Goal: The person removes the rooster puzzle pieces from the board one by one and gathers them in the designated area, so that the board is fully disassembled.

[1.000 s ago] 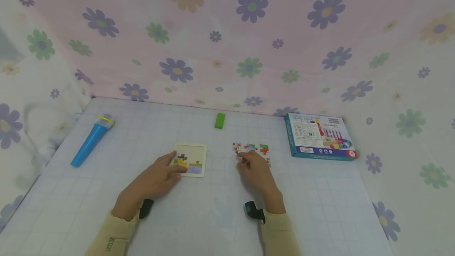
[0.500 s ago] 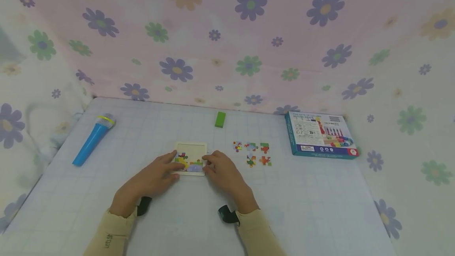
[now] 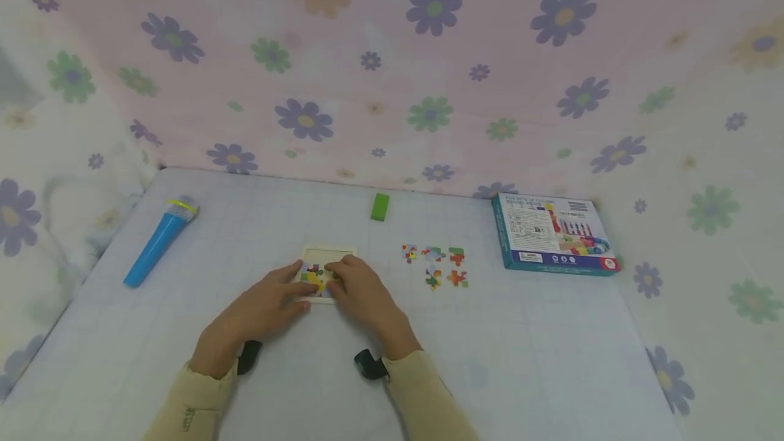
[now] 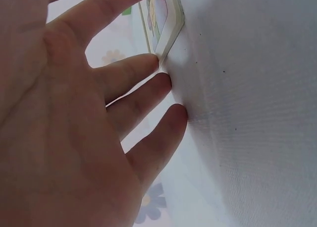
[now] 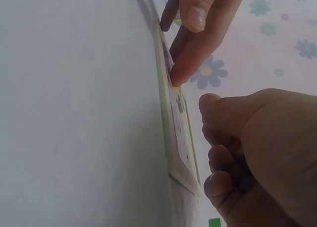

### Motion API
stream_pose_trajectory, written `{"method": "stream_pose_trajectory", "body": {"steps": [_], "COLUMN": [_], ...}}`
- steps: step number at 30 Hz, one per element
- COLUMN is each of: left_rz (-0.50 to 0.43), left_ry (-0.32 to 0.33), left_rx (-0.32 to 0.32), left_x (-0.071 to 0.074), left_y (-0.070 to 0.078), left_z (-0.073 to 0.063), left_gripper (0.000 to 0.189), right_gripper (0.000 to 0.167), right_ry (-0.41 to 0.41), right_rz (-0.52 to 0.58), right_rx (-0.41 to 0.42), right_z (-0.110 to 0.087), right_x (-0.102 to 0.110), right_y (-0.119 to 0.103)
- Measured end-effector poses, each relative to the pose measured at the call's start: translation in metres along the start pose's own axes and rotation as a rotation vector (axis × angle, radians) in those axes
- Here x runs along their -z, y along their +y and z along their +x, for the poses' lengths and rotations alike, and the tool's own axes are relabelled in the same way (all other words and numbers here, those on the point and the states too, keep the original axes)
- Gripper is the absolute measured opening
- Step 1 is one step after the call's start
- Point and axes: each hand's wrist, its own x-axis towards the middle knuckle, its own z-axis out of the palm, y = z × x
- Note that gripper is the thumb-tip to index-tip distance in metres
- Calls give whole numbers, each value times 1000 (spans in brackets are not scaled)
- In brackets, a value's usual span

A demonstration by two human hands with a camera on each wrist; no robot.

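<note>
A small square jigsaw tray [image 3: 344, 248] with a cream rim lies mid-table, partly filled with colourful pieces along its lower and left parts. My left hand [image 3: 263, 305] rests on its left side with fingers spread and extended; in the left wrist view, fingertips [image 4: 151, 62] are right at the tray's corner. Above the tray's right half is my right hand [image 3: 367, 295], its thumb and curled fingers pinching a puzzle piece mostly hidden by them. In the right wrist view, that hand [image 5: 262, 147] hovers close beside the tray [image 5: 181, 133]. Several loose puzzle pieces [image 3: 433, 280] lie right of the tray.
A green block [image 3: 380, 207] sits behind the tray. At the left lies a blue toy microphone [image 3: 156, 247]; at the back right, a flat toy box [image 3: 554, 233]. Flowered cloth [image 3: 392, 87] rises behind the pale table [image 3: 527, 359].
My right hand has moved left from the loose pieces to over the tray's right half. The left hand has stayed on the tray.
</note>
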Motion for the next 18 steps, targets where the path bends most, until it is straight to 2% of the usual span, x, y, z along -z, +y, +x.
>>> {"method": "stream_pose_trajectory", "body": {"steps": [6, 12, 18], "left_rz": [3, 21, 13], "left_ry": [6, 9, 24], "left_rx": [1, 10, -6], "left_x": [1, -1, -2], "left_y": [2, 0, -1], "left_z": [-3, -1, -2], "left_gripper": [35, 36, 34], "right_gripper": [28, 30, 26], "right_ry": [-19, -26, -15], "right_rz": [17, 1, 65], "right_rx": [-47, -105, -132], "right_z": [15, 21, 23], "right_x": [-10, -16, -15], "right_y": [-7, -11, -10]}}
